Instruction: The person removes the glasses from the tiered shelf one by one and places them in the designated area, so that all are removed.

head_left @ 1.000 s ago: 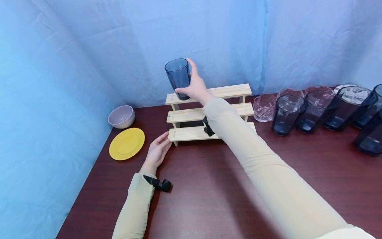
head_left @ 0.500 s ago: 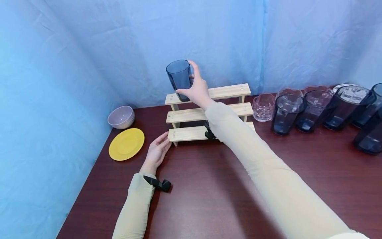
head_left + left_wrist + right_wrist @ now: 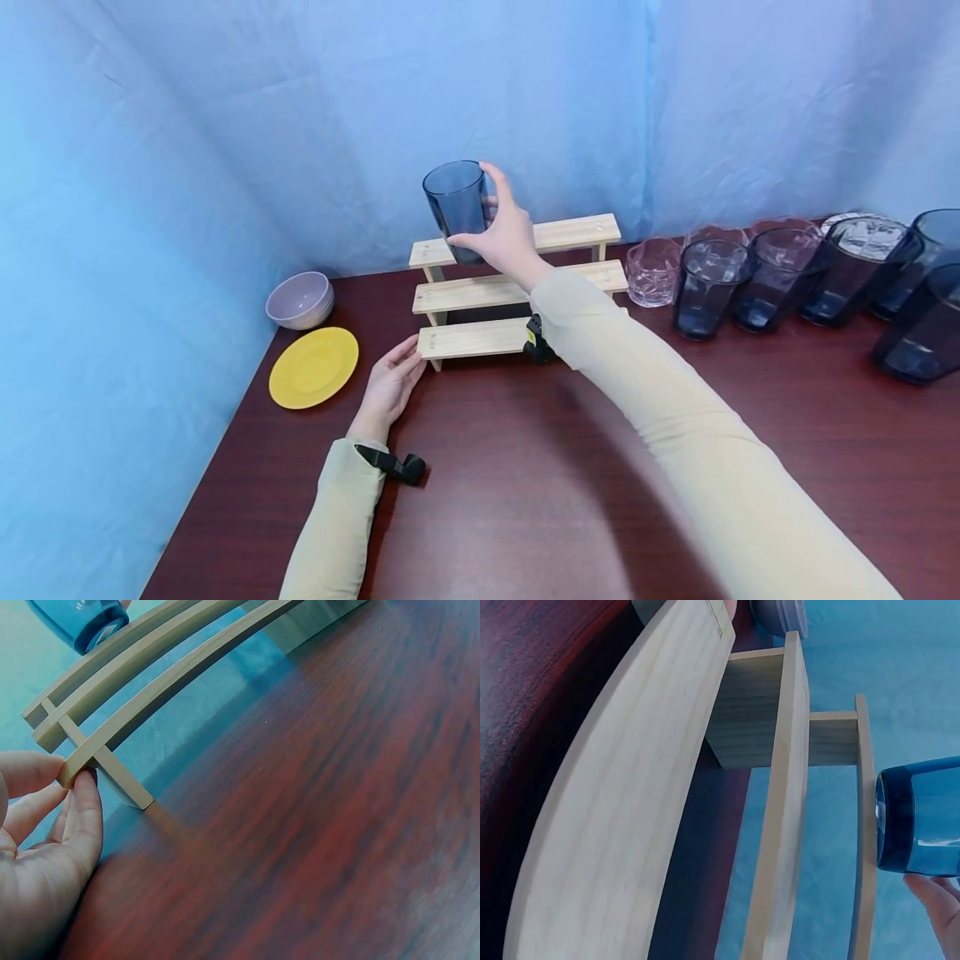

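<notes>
My right hand (image 3: 502, 232) grips a blue glass tumbler (image 3: 456, 204) between thumb and fingers, mouth upward. The tumbler's base is close over the left part of the top step of a three-tier wooden display stand (image 3: 480, 292); in the right wrist view the thick tumbler base (image 3: 896, 817) is right at the top step's edge. Lower down, my left hand (image 3: 393, 383) pinches the left end of the bottom step. In the left wrist view the thumb and a finger of the left hand (image 3: 56, 825) clasp that step end (image 3: 79, 761), beside its leg.
A lilac bowl (image 3: 300, 300) and a yellow plate (image 3: 313, 367) sit left of the stand. To its right stand a clear short glass (image 3: 652, 275) and several dark blue tumblers (image 3: 708, 296), with more clear glasses behind. Blue curtain (image 3: 360, 125) hangs behind the table (image 3: 510, 500).
The right hand has moved the tumbler slightly right along the top step and a little lower. The left hand keeps its pinch on the bottom step. The head view has shifted slightly.
</notes>
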`<state>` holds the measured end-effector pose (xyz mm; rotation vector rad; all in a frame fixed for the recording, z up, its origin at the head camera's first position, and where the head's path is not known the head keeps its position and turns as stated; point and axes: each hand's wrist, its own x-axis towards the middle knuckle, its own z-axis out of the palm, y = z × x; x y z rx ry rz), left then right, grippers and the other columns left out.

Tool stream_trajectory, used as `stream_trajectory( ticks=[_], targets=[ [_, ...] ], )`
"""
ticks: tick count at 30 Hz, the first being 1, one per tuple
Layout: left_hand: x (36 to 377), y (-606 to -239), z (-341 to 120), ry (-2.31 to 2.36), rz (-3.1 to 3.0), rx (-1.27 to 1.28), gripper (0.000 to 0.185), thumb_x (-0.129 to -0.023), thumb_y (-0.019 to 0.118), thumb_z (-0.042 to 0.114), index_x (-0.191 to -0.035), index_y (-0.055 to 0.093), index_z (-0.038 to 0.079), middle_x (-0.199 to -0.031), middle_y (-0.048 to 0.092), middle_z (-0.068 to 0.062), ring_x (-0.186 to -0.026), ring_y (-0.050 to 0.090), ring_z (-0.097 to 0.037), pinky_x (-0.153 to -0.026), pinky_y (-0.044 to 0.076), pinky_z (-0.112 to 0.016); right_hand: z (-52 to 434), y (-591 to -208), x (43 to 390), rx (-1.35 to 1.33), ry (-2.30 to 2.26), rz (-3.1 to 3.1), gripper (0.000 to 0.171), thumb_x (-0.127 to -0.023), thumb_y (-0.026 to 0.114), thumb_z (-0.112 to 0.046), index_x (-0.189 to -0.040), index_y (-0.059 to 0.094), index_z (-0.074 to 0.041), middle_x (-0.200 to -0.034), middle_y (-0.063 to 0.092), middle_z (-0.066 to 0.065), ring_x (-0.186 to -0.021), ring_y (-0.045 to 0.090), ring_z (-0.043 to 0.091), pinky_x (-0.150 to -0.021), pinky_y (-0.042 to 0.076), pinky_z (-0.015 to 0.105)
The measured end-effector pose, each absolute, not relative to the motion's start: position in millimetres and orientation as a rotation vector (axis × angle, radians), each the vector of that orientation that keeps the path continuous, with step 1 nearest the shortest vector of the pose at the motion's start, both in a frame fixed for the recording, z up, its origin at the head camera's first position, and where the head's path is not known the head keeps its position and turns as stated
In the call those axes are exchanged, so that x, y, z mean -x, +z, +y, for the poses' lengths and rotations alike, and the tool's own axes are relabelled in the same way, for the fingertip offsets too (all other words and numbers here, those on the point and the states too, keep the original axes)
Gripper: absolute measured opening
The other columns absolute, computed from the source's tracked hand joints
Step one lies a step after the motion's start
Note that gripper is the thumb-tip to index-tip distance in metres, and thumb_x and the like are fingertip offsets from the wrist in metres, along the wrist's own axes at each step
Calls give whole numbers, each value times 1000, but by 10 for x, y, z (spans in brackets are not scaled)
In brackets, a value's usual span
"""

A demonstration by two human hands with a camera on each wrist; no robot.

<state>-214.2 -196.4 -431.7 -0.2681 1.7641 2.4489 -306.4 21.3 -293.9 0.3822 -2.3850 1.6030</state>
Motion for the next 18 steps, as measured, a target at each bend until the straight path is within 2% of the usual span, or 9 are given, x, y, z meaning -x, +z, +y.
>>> stream_trajectory(
  ticks=[2,4,9,13,15,18],
  targets=[
    [2149,-4314,-1965,2451,1771,257,49,-97,43,-4,-145,33,-2,-147,35,-19,-97,60,0,-89,47,-16,239,-2913,3039,-376,1622,-2371,102,-72,83,-28,-148,16,-37,-136,51,13,-116,57,27,-91,50,41],
    [2153,-4308,-1964,2455,1770,260,49,-97,44,-4,-144,34,-2,-147,35,-19,-96,60,0,-89,47,-17,270,-2888,3011,-383,1648,-2349,102,-72,83,-26,-148,17,-37,-136,51,14,-116,58,27,-91,51,41],
    [2152,-4297,-1975,2442,1767,256,49,-97,43,-3,-145,32,-1,-148,34,-18,-97,59,1,-107,37,-29,375,-2826,2923,-417,1666,-2301,100,-72,83,-24,-148,18,-35,-136,50,16,-116,57,28,-90,51,41],
    [2147,-4290,-1988,2442,1761,254,49,-98,42,-3,-146,31,-2,-149,33,-18,-97,59,1,-112,30,-35,489,-2767,2833,-438,1643,-2289,100,-72,83,-24,-147,19,-36,-137,49,16,-119,54,29,-90,51,44],
    [2142,-4286,-1992,2448,1753,266,49,-97,43,-3,-146,32,-1,-149,33,-17,-97,59,1,-111,30,-34,552,-2749,2778,-454,1632,-2284,100,-72,83,-24,-147,19,-36,-136,48,16,-121,53,30,-90,50,45],
    [2142,-4288,-2008,2444,1758,269,50,-97,43,-3,-145,32,-1,-149,33,-17,-98,59,0,-106,37,-28,647,-2736,2688,-492,1643,-2264,100,-71,84,-21,-147,20,-36,-134,51,14,-121,52,30,-93,48,45]
  ],
)
